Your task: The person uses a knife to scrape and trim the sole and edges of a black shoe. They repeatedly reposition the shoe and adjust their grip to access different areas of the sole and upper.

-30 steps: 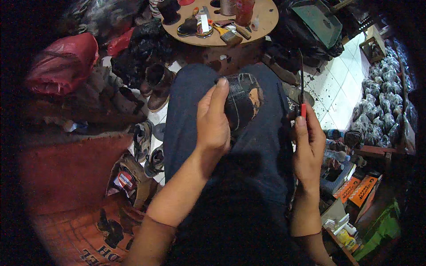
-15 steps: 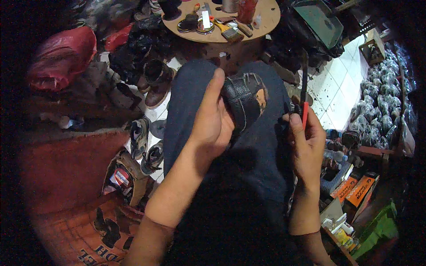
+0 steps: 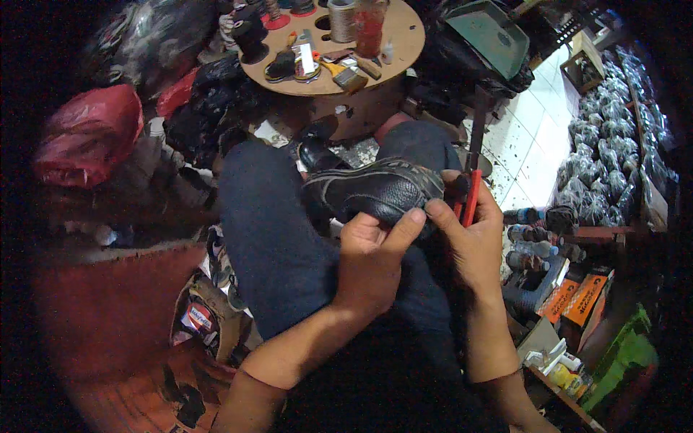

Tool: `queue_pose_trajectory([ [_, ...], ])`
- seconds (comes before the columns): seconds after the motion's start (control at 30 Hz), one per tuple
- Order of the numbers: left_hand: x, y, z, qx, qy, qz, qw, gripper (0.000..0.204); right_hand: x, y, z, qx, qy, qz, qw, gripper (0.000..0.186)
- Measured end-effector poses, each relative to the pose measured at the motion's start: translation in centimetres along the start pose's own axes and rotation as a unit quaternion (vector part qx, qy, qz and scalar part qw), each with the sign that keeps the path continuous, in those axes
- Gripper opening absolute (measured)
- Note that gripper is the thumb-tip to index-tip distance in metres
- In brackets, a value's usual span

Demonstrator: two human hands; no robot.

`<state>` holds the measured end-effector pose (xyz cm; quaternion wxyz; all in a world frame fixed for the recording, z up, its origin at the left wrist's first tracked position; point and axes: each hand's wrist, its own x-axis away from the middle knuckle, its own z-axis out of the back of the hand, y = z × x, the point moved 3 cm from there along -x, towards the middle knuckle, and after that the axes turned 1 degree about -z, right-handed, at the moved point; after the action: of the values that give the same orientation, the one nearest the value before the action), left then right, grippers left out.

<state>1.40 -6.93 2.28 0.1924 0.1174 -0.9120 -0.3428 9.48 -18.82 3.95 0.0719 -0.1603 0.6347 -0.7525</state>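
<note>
A black leather shoe [image 3: 375, 198] with pale stitching and scuffed edges lies sideways above my lap. My left hand [image 3: 375, 252] is closed on its near side, thumb against the leather. My right hand [image 3: 473, 238] grips a knife [image 3: 472, 195] with a red handle and a long dark blade, which points up and away from me. The right thumb also presses the shoe's right end, close to the left thumb. The fingers behind the shoe are hidden.
Ahead stands a round wooden table [image 3: 289, 85] bearing a brush [image 3: 348, 77], thread spools [image 3: 342, 20] and a red jar [image 3: 369, 29]. Bagged goods [image 3: 606, 137] fill the right side, with plastic bottles [image 3: 534, 249] and orange boxes [image 3: 583, 299] nearer. A red bag [image 3: 90, 137] lies left.
The shoe has turned from end-on to sideways, and the torn tan patch no longer shows. My right hand has moved left with the knife and now touches the shoe; the view has shifted.
</note>
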Motion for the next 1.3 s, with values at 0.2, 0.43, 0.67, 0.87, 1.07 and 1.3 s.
queue_pose_trajectory([
  [0.2, 1.0, -0.2, -1.2, -0.286, 0.041, -0.105, 0.951, 0.026, -0.8, 0.4, 0.5, -0.079, -0.016, 0.008, 0.997, 0.028],
  [0.43, 1.0, -0.5, -2.0, -0.299, 0.101, -0.076, 0.946, 0.020, -3.1, 2.5, -0.3, -0.046, -0.051, -0.042, 0.997, 0.027],
  [0.67, 0.1, -0.2, -0.5, -0.150, 0.110, -0.083, 0.979, 0.027, -3.1, 2.5, -1.4, -0.084, -0.071, -0.086, 0.990, 0.034],
  [0.87, -1.0, -0.2, -0.6, -0.096, 0.143, -0.064, 0.983, 0.030, -2.9, 1.5, -1.0, -0.094, -0.077, -0.076, 0.990, 0.028],
  [1.07, -2.1, -0.3, -0.5, -0.086, 0.119, -0.093, 0.985, 0.028, -2.9, 1.1, -0.7, -0.101, -0.081, -0.116, 0.985, 0.030],
  [1.3, -3.6, 0.7, 1.4, -0.190, 0.143, -0.184, 0.954, 0.022, -7.7, 6.8, 5.6, -0.137, 0.088, -0.031, 0.986, 0.038],
])
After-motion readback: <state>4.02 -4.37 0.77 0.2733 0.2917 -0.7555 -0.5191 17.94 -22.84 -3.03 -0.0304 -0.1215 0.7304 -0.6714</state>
